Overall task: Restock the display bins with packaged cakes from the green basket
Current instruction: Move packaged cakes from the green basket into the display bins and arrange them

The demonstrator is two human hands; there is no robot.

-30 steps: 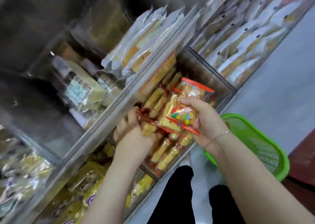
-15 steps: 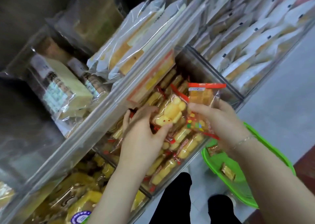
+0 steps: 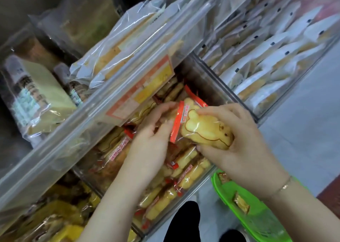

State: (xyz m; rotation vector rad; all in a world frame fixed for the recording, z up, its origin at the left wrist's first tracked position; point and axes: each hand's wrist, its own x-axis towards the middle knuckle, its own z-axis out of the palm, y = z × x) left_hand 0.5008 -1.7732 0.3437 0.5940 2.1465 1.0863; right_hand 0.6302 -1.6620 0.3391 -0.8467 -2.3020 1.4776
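Observation:
A clear display bin [image 3: 207, 70] holds several bear-shaped cakes in clear wrappers with red ends. My right hand [image 3: 244, 144] grips one packaged bear cake [image 3: 204, 129] above the bin, its flat face up. My left hand [image 3: 152, 140] reaches into the bin beside it, fingers curled over the packs and touching the red end of the held pack. The green basket [image 3: 257, 217] sits on the floor at lower right, under my right wrist, with a small wrapped cake [image 3: 241, 203] inside.
A shelf front with an orange price label [image 3: 143, 90] overhangs the bin. White-wrapped cakes [image 3: 272, 57] fill the bin to the right. Yellow packs [image 3: 55, 221] lie at lower left. Clear bags [image 3: 125, 44] fill the upper shelf. My dark trouser legs [image 3: 184, 221] stand on grey floor.
My right hand has turned the cake pack flat and brought it lower over the bin. My left hand has shifted right to meet it. The view has tilted down, showing more of the basket.

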